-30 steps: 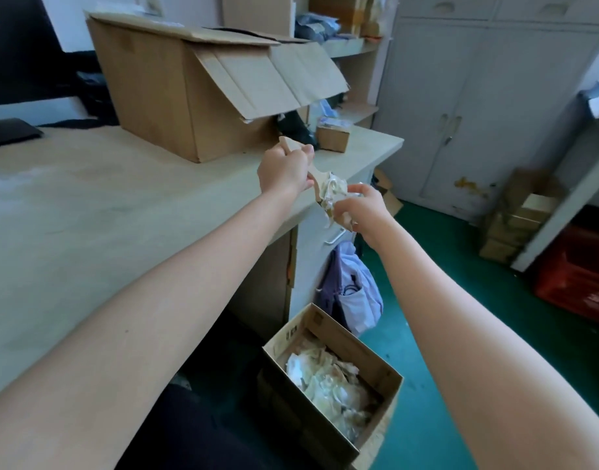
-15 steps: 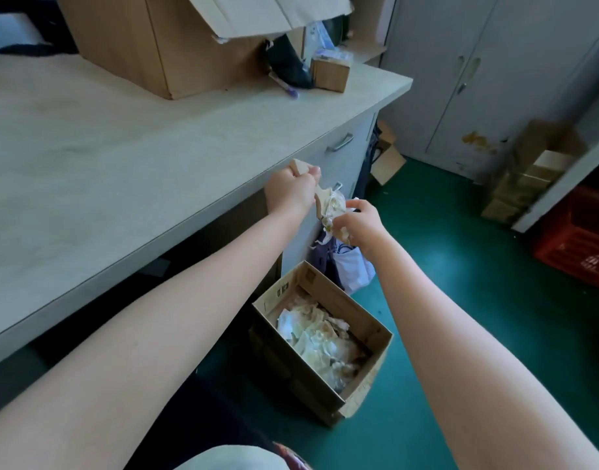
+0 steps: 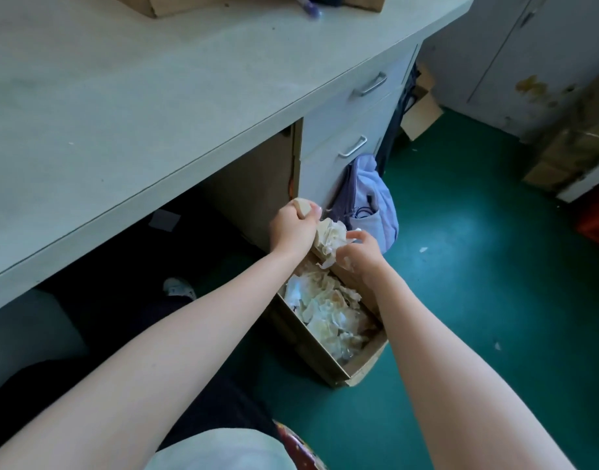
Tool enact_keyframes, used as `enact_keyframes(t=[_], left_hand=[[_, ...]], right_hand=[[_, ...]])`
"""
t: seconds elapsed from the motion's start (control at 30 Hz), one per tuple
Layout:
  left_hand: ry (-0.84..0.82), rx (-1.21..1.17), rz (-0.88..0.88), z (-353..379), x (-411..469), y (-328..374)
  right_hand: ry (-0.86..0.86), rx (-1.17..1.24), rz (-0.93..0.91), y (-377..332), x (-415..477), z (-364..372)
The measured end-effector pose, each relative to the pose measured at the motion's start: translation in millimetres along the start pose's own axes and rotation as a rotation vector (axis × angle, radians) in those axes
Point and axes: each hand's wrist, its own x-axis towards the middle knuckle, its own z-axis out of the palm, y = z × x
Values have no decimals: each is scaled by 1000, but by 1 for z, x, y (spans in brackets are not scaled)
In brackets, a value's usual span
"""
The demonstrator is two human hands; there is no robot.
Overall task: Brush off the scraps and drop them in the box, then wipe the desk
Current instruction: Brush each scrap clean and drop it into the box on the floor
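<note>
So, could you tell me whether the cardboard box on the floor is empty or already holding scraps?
Already holding scraps: pale crumpled scraps cover the bottom of the open cardboard box.

One head-worn wide-angle view looks steeply down past both forearms. The desk (image 3: 128,106) fills the upper left, the open box (image 3: 328,361) sits close at centre, green floor (image 3: 477,300) right.

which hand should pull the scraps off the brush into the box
Right. The right hand already touches the scraps over the box; the left hand grips the brush.
</note>
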Motion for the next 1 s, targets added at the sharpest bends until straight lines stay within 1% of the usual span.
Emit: enact_keyframes(t=[0.2,0.33,0.43,0.57,0.8,0.9,1.0], left_hand=[[22,70,-37,13,7,-28],[7,109,-89,19,6,-47],[8,154,-115,18,8,-55],[30,168,-135,13,12,-55],[79,86,-157,4,11,-45],[65,-27,-151,2,11,-24],[35,-156,-108,0,11,5]], right_hand=[[11,-88,67,29,17,3],[-33,-113,140,42,21,12],[-42,-147,142,49,25,12],[-4,-164,147,54,31,6],[-61,-79,147,41,24,14],[-64,44,130,23,21,15],[1,197,96,-3,14,7]])
